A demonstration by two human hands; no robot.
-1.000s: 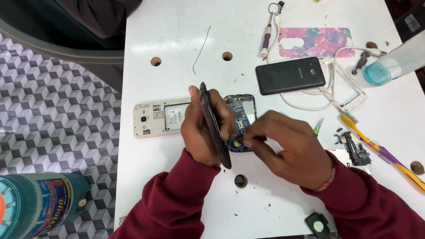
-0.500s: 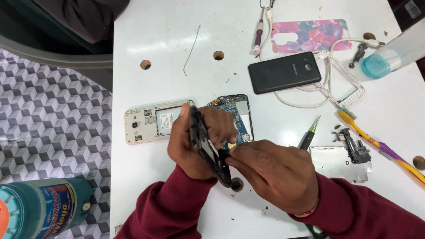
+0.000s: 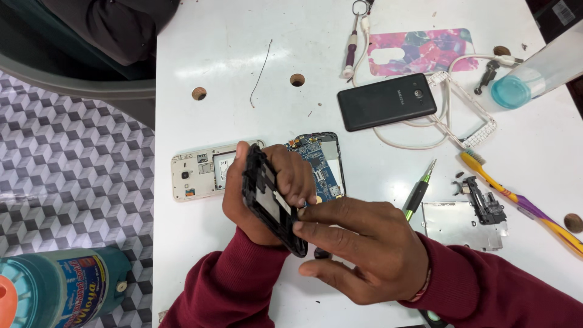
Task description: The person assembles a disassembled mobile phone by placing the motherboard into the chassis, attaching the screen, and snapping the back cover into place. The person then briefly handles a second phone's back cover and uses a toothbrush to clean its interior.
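My left hand [image 3: 267, 194] grips a black plastic phone frame [image 3: 267, 203], held on edge and tilted above the table. My right hand [image 3: 358, 249] pinches the frame's lower end with thumb and forefinger. Under the hands lies an opened phone with a bare blue circuit board [image 3: 322, 167]. Left of it a white opened phone [image 3: 197, 173] lies flat, partly hidden by my left hand. A green-handled screwdriver [image 3: 420, 191] rests on the table just right of my right hand.
On the white table [image 3: 212, 61]: a black phone back [image 3: 387, 101], a pink patterned case [image 3: 425, 51], white cable [image 3: 452, 121], a yellow toothbrush [image 3: 516, 197], a metal plate [image 3: 458, 225] with a small black part [image 3: 483, 203], a clear bottle [image 3: 534, 73]. A teal bottle [image 3: 61, 285] lies on the floor at left.
The black frame has been lifted and turned from flat over the circuit-board phone to standing on edge. My right hand let go of the screwdriver, which now lies on the table, and took the frame's lower end.
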